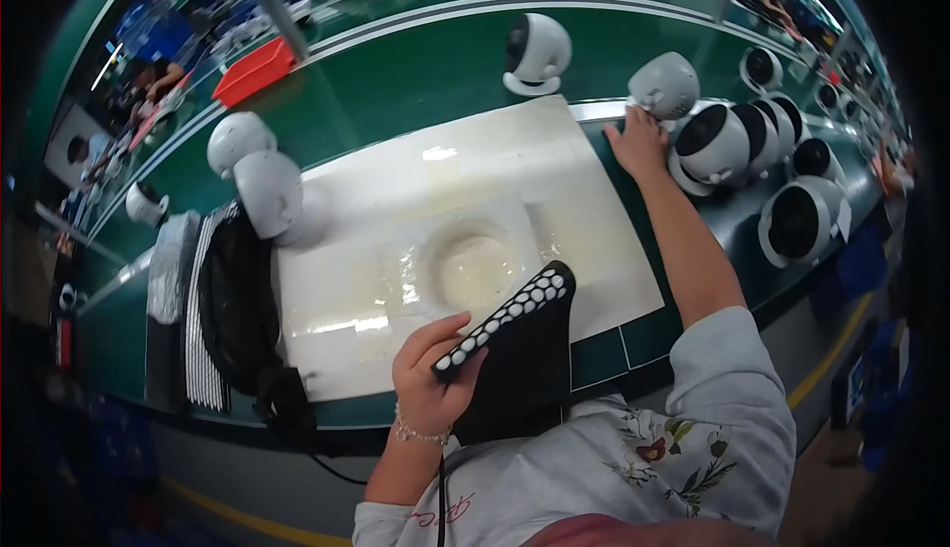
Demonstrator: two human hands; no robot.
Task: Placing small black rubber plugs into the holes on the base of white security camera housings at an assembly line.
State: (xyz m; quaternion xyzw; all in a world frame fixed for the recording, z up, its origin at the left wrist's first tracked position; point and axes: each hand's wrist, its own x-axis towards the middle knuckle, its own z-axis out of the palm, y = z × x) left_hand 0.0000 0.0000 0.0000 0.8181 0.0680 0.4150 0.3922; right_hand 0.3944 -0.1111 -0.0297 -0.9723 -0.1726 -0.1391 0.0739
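Note:
My left hand (431,377) is closed on the edge of a black sheet (517,364) bearing rows of small white round pads along its upper strip. The sheet hangs over the table's front edge, toward my lap. My right arm stretches to the far right, where my right hand (641,147) has its fingers at the foot of a white rounded camera (665,85). That camera tilts over the hand, and part of the grip is hidden beneath it. Between my hands lies a white work mat (366,196) with a shallow round holder (473,260) taped on it.
Several white cameras with black faces (712,141) crowd the right side. Another camera (536,52) stands beyond the mat. Two more white units (269,193) stand at the left, near a black bag (237,299). A red tray (255,72) sits far left. Other people work beyond.

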